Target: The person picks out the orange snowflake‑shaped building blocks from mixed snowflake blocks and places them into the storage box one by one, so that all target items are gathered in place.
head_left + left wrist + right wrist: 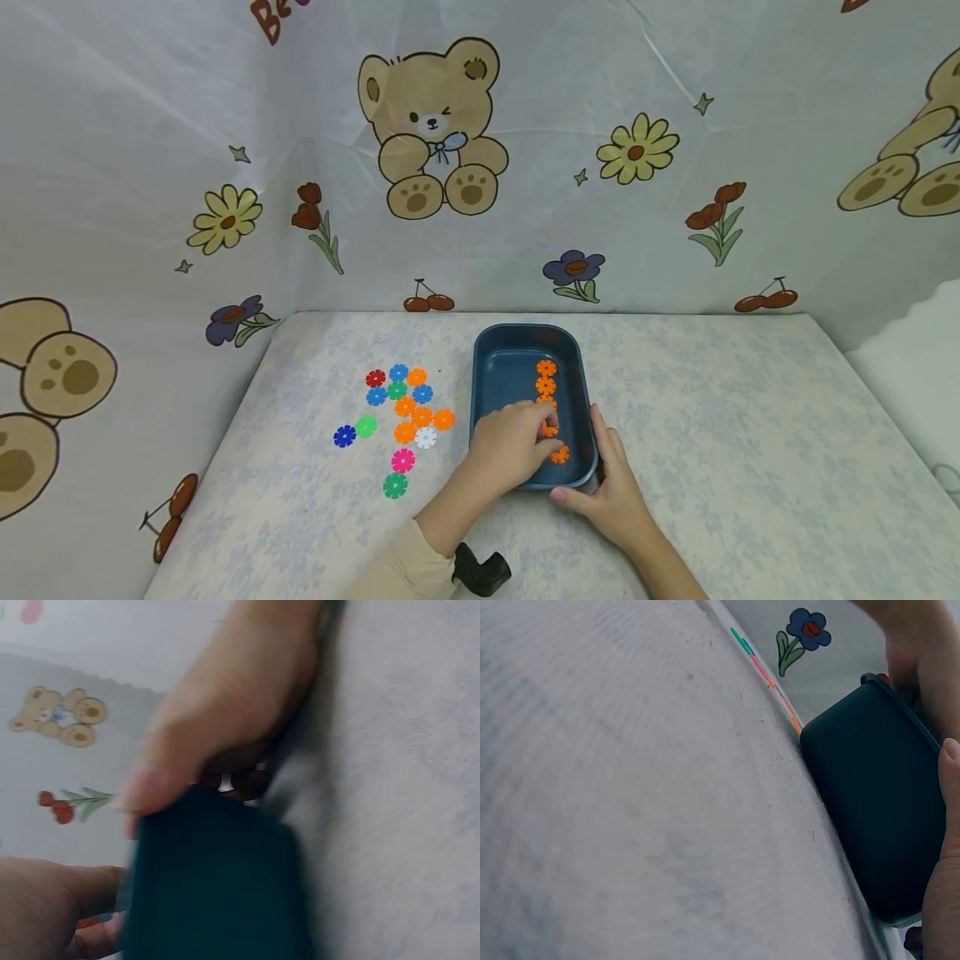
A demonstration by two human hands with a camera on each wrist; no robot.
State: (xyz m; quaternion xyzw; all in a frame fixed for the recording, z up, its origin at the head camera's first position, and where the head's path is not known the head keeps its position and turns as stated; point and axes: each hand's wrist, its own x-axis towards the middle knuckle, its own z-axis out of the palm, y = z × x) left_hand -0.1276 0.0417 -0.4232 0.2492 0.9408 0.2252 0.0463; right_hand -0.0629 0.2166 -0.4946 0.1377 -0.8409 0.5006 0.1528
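A dark blue rectangular box (501, 387) stands on the cloth, with several orange flower-shaped discs (546, 385) in a column along its right half. My left hand (510, 446) reaches over the left rim, and its thumb and curled fingers pinch an orange disc low in that column; the fingers partly hide the discs there. My right hand (611, 496) grips the near right corner of the box, its thumb near the front rim and its fingers along the right side. In the left wrist view the box end (225, 885) is close and blurred.
Left of the box lie loose flower-shaped discs in several colours, among them an orange one (444, 419), a white one (425, 437), a pink one (402, 460) and a dark blue one (345, 436). A bear-printed cloth (525, 242) rises behind the table.
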